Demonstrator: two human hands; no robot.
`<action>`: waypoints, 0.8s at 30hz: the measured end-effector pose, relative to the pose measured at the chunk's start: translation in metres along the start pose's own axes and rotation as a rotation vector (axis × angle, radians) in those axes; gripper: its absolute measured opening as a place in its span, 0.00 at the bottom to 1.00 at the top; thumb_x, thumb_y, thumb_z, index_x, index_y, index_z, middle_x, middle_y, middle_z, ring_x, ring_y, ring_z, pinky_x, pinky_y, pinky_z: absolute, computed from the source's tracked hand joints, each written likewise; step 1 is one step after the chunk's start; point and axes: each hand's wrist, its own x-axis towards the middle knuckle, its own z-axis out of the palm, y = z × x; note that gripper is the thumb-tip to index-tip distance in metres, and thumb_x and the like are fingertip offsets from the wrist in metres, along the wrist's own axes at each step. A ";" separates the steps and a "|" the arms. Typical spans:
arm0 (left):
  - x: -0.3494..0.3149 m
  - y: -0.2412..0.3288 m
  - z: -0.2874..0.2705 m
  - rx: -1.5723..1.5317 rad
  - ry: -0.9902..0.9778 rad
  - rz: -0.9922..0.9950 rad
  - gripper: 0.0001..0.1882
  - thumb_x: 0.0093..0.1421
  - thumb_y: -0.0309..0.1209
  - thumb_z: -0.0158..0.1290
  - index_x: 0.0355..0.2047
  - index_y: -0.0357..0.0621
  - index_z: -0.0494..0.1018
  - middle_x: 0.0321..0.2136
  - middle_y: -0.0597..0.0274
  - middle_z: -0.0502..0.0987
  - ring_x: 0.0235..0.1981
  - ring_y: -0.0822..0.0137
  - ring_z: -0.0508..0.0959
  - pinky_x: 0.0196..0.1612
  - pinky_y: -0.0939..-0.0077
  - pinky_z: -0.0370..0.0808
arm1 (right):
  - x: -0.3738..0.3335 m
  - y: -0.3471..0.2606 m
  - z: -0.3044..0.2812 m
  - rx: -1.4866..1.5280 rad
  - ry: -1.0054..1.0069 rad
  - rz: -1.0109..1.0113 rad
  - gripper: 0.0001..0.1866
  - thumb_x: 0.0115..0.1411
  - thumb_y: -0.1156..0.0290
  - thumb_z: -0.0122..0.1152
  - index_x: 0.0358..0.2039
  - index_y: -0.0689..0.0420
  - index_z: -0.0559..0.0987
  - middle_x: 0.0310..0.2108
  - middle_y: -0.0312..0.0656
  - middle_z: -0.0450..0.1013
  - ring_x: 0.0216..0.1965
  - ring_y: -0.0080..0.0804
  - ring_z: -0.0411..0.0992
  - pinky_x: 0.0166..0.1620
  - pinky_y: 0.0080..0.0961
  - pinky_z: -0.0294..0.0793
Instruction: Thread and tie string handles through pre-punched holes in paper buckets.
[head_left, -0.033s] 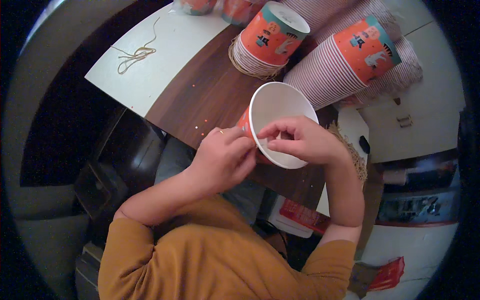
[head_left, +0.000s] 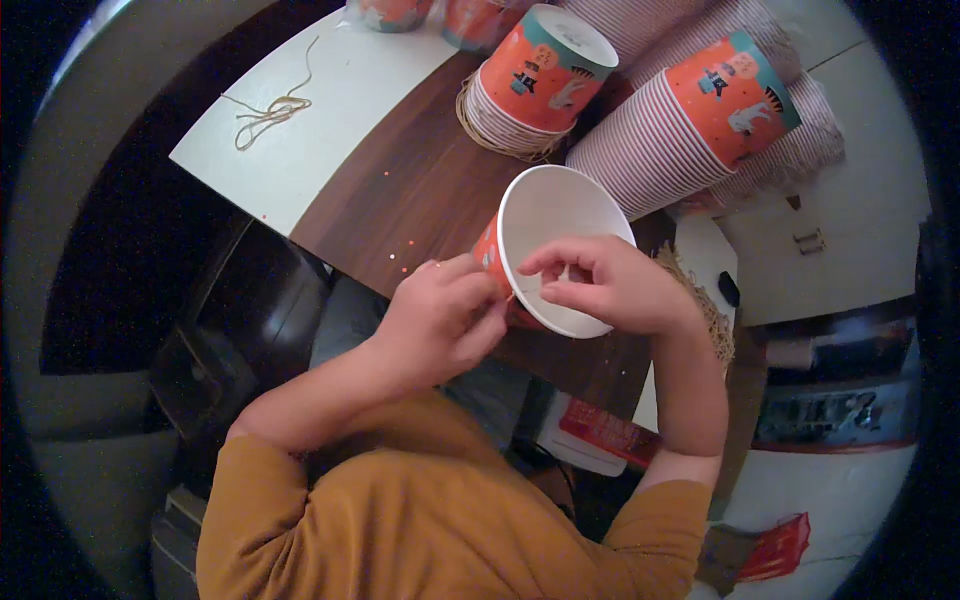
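A large paper bucket (head_left: 568, 198), white inside and orange outside, leans on the table with its open mouth toward me. My left hand (head_left: 450, 312) is closed against the outer wall at the left of the rim; whatever its fingers pinch is hidden. Over the mouth, my right hand (head_left: 618, 284) curls inward, thumb and fingers bent close to the same stretch of rim. Between both hands a thin pale strand seems to run at the rim, too fine to name surely.
Behind stand an upturned orange bucket stack (head_left: 552, 82) with cord around its base and a longer leaning stack (head_left: 690, 115). A loose cord (head_left: 268, 118) lies on the white tabletop at left. More cords (head_left: 705, 310) hang right of my right wrist. Small dots of scrap speckle the brown wood.
My right hand has shifted slightly right, and the left fingers have curled a little more. The bucket stays almost in place.
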 end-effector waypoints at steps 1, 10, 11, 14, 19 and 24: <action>-0.002 0.008 -0.010 -0.174 -0.058 -0.144 0.04 0.50 0.23 0.54 0.29 0.39 0.73 0.29 0.59 0.73 0.28 0.64 0.75 0.30 0.72 0.71 | -0.009 -0.004 0.001 -0.013 0.064 0.077 0.06 0.54 0.73 0.60 0.32 0.61 0.79 0.29 0.36 0.72 0.28 0.23 0.69 0.32 0.22 0.68; 0.010 0.015 -0.016 -1.002 -0.150 -0.451 0.05 0.62 0.26 0.50 0.35 0.36 0.73 0.33 0.65 0.75 0.28 0.79 0.73 0.31 0.85 0.73 | -0.044 -0.029 0.046 -0.376 0.577 -0.112 0.05 0.52 0.73 0.62 0.26 0.61 0.77 0.23 0.45 0.72 0.22 0.37 0.72 0.27 0.28 0.69; 0.012 0.014 -0.013 -1.016 -0.186 -0.508 0.06 0.63 0.27 0.50 0.36 0.36 0.73 0.33 0.65 0.76 0.28 0.79 0.74 0.31 0.86 0.73 | -0.048 -0.036 0.057 -0.343 0.643 -0.140 0.04 0.51 0.74 0.62 0.26 0.60 0.77 0.22 0.45 0.72 0.22 0.36 0.72 0.26 0.28 0.69; 0.013 0.016 -0.002 -0.821 -0.145 -0.447 0.06 0.62 0.26 0.51 0.36 0.36 0.74 0.29 0.65 0.77 0.26 0.78 0.75 0.28 0.85 0.73 | -0.047 -0.032 0.096 -0.430 0.758 -0.254 0.05 0.55 0.72 0.60 0.28 0.57 0.72 0.22 0.42 0.67 0.25 0.41 0.70 0.27 0.34 0.70; 0.013 0.007 -0.011 -0.412 -0.151 0.097 0.11 0.50 0.18 0.54 0.36 0.38 0.76 0.26 0.57 0.76 0.25 0.70 0.77 0.25 0.82 0.72 | -0.036 -0.013 0.128 -0.203 1.132 -0.213 0.06 0.52 0.78 0.63 0.31 0.60 0.74 0.25 0.44 0.72 0.22 0.40 0.71 0.26 0.32 0.72; 0.012 -0.003 -0.004 -0.159 -0.108 0.382 0.14 0.48 0.19 0.58 0.37 0.38 0.75 0.29 0.59 0.76 0.29 0.65 0.77 0.29 0.74 0.73 | -0.033 -0.006 0.133 -0.456 1.130 -0.395 0.05 0.52 0.75 0.62 0.30 0.59 0.75 0.26 0.40 0.71 0.25 0.36 0.71 0.29 0.32 0.72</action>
